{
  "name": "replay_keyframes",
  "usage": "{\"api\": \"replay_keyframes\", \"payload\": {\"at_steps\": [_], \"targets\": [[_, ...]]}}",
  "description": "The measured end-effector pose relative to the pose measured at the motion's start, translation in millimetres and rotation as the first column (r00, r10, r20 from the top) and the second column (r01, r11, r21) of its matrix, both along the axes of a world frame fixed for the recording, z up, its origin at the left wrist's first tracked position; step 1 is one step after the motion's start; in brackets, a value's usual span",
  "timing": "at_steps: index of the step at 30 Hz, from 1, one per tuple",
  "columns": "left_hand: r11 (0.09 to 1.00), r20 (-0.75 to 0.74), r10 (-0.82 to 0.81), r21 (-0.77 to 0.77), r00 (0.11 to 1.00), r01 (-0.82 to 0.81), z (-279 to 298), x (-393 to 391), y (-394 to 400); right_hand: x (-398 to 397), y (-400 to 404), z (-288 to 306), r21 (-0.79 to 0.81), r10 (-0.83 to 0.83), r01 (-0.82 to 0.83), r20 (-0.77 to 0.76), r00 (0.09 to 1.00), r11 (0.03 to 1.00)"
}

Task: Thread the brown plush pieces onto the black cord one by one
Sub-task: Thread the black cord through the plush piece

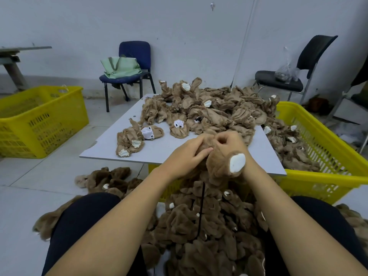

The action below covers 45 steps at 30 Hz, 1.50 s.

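Both hands meet over the near edge of the white board (pixel 159 150). My left hand (pixel 187 156) grips a brown plush piece (pixel 221 166) with a white patch, and my right hand (pixel 231 142) pinches the top of the same piece. The black cord (pixel 201 210) hangs straight down from under the piece into a mass of threaded brown plush pieces (pixel 209 236) between my knees. Where the cord's upper end lies is hidden by my fingers. A heap of loose plush pieces (pixel 215 108) covers the far half of the board.
A yellow crate (pixel 326 168) stands under and right of the board, with plush spilling into it. Another yellow crate (pixel 39 120) sits at the left. A blue chair (pixel 131 76) with a green bag and a black chair (pixel 288 76) stand by the wall.
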State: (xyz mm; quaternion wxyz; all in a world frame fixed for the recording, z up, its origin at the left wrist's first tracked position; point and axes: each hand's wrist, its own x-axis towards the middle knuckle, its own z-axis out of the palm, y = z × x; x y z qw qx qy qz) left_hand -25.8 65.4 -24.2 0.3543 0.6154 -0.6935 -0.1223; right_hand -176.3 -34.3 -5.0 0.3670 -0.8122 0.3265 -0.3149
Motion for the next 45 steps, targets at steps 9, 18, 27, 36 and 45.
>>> {"api": "replay_keyframes", "payload": {"at_steps": [9, 18, 27, 36, 45], "targets": [[0.962, -0.130, 0.225, 0.188, 0.966, -0.198, -6, -3, -9, 11, 22, -24, 0.174, 0.240, -0.219, -0.114, 0.964, 0.960], [0.950, -0.121, 0.310, 0.003, 0.943, -0.312, 0, -2, 1, 20, 31, -35, -0.049, 0.118, -0.117, 0.010, 0.993, 0.992], [0.933, -0.257, 0.280, -0.153, 0.925, -0.325, -14, -20, -8, 23, 32, -26, -0.236, 0.170, -0.133, 0.148, 0.974, 0.963], [0.955, -0.225, 0.235, -0.126, 0.946, -0.267, 18, -16, -9, 18, 25, -11, -0.133, 0.165, -0.129, 0.312, 0.936, 0.983], [0.923, -0.066, 0.334, 0.223, 0.940, -0.312, -15, -14, -9, 14, 23, -53, 0.047, 0.150, -0.147, -0.076, 0.986, 0.988]]}}
